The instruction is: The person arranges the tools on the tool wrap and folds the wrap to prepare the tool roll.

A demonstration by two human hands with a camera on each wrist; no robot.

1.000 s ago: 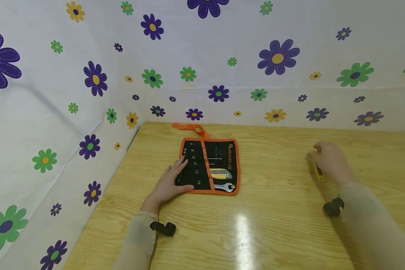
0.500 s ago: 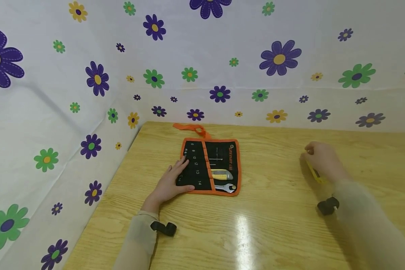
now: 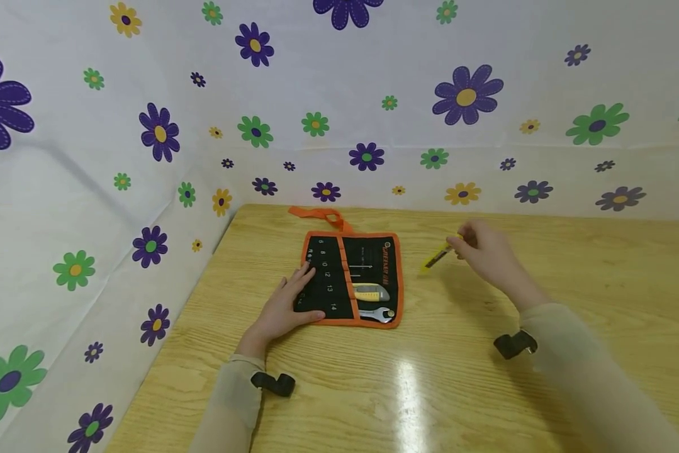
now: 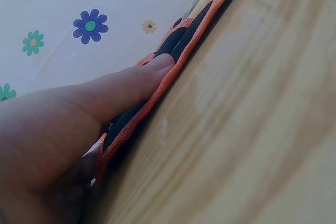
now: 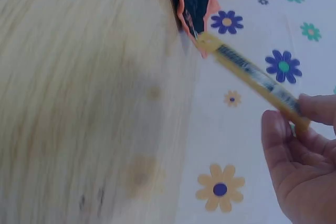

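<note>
A black tool pouch [image 3: 328, 289] with orange trim lies on the table, numbers printed down its left part. My left hand [image 3: 282, 308] rests spread on its lower left side; in the left wrist view the thumb [image 4: 136, 82] presses near the orange edge. A yellow-handled utility knife [image 3: 370, 292] and a wrench [image 3: 377, 314] stick out of its pockets, with thin metal shafts [image 3: 362, 267] above them. Between thumb and fingers my right hand [image 3: 489, 258] pinches one end of a slim yellow case [image 5: 257, 80] with a dark printed strip. Its free end points down-left toward the pouch.
An orange tie strap [image 3: 319, 214] trails from the pouch's top edge toward the back. The wooden table [image 3: 458, 377] ends against a white flowered cloth [image 3: 407, 75] at the back and left. A black wrist mount sits on each sleeve.
My right hand has come left across the table toward the pouch, lifting the yellow case and swinging its free end round to the left. The left hand and the pouch stay put.
</note>
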